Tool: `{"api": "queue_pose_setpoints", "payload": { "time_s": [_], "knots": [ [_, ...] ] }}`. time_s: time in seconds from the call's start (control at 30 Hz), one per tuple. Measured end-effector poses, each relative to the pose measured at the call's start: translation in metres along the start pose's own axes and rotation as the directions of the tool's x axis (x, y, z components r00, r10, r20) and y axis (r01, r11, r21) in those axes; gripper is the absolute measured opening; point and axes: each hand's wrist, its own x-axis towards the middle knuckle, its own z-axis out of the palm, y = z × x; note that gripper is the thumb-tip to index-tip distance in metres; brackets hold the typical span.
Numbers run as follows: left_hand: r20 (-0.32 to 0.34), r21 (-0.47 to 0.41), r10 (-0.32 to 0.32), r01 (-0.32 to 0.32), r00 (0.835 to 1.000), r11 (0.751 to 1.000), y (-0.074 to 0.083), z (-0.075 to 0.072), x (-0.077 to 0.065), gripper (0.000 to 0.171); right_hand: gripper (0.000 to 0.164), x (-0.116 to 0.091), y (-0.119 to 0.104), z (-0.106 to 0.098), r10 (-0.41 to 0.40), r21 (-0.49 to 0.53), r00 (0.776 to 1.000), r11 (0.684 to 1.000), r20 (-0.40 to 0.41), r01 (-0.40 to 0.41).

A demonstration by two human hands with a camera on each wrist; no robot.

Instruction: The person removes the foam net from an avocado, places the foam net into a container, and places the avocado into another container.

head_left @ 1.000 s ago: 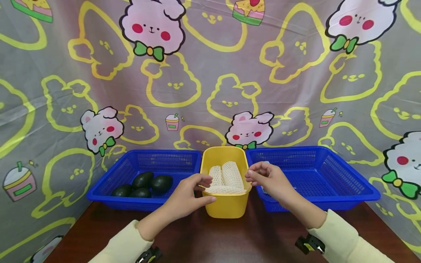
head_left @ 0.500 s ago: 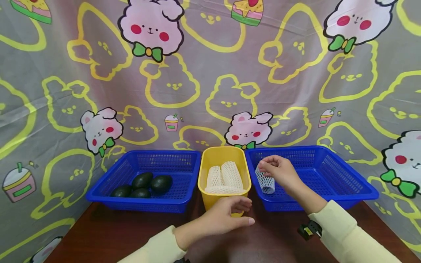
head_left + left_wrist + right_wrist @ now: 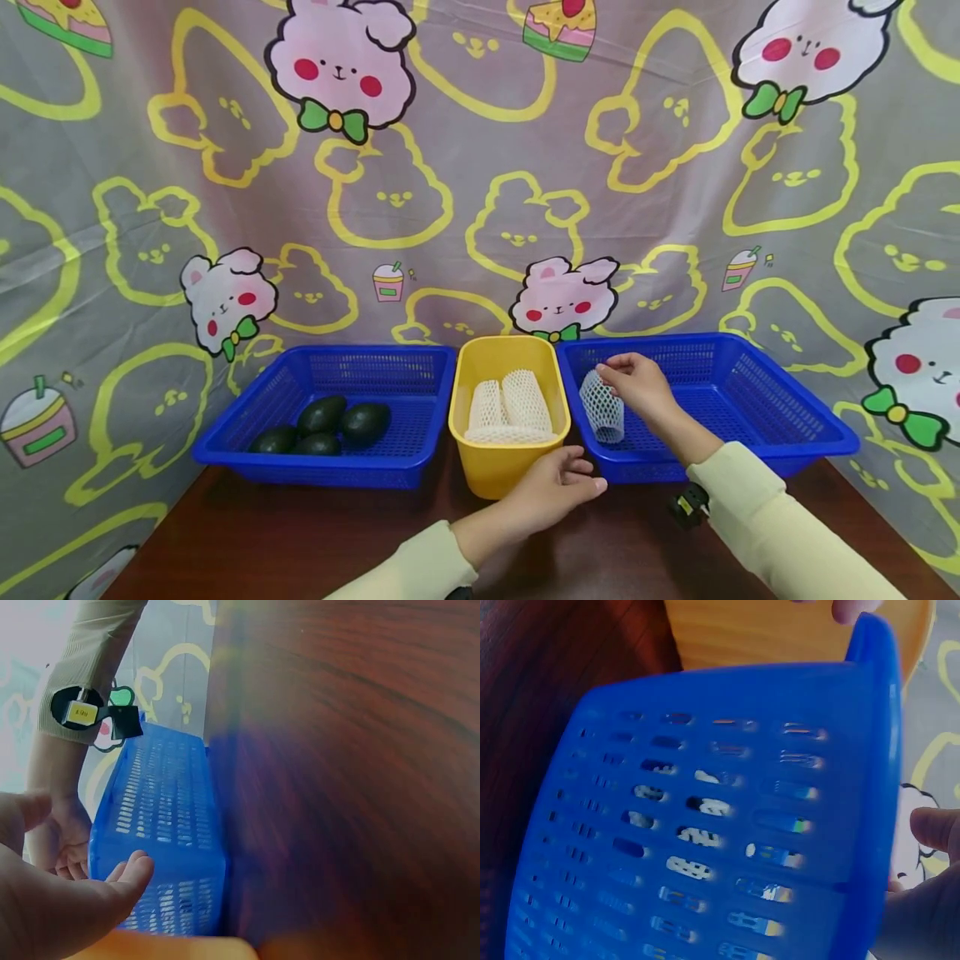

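Note:
In the head view my right hand (image 3: 641,392) reaches over the left end of the right blue basket (image 3: 757,452). Its thumb and fingertips pinch the upper end of a white foam net sleeve (image 3: 603,412), which stands slightly tilted inside. Through the basket's slots, the right wrist view shows parts of the net sleeve (image 3: 697,836). My left hand (image 3: 543,496), holding nothing, is in front of the yellow bin (image 3: 504,467), fingers loosely bent towards the right basket. Several cream foam net sleeves (image 3: 525,402) lie in that bin.
At the left stands another blue basket (image 3: 315,469) with several dark green avocados (image 3: 366,423). The yellow bin is between the baskets, on a dark wooden table (image 3: 300,533). A patterned curtain (image 3: 450,183) hangs behind them.
My left hand has moved right and down from the yellow bin's left rim to its front right. My right hand has shifted right, from the bin's edge to the net sleeve's top.

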Motion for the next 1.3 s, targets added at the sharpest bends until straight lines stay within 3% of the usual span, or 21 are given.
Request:
{"api": "queue_pose_setpoints", "payload": {
  "time_s": [0.2,0.37,0.63,0.77,1.0,1.17,1.3],
  "knots": [
    [-0.096,-0.171,0.013,-0.03,0.995,0.985,-0.007,0.018,0.011,0.054,0.048,0.008,0.006,0.003,0.032,-0.147,0.999,0.989,-0.022,-0.034],
    [-0.145,-0.337,-0.017,-0.033,0.989,0.941,-0.007,0.028,0.017,0.05,0.05,0.013,0.01,0.006,0.061,-0.202,0.998,0.977,-0.031,-0.066],
    [-0.229,-0.471,-0.069,-0.048,0.971,0.881,-0.003,0.043,0.025,0.029,0.059,0.02,0.016,0.008,0.091,-0.287,0.996,0.954,-0.013,-0.091],
    [-0.26,-0.514,-0.084,-0.064,0.962,0.856,-0.001,0.047,0.027,0.02,0.065,0.024,0.019,0.009,0.124,-0.298,0.992,0.948,0.028,-0.11],
    [-0.299,-0.528,-0.114,-0.065,0.947,0.847,-0.001,0.05,0.03,0.016,0.065,0.028,0.026,0.013,0.16,-0.302,0.986,0.943,0.049,-0.139],
    [-0.31,-0.554,-0.12,-0.076,0.943,0.829,-0.002,0.052,0.032,0.019,0.066,0.032,0.029,0.017,0.176,-0.32,0.983,0.935,0.052,-0.15],
    [-0.318,-0.552,-0.115,-0.085,0.941,0.829,-0.002,0.053,0.032,0.024,0.065,0.034,0.029,0.02,0.199,-0.339,0.978,0.926,0.06,-0.167]
  ]
}}
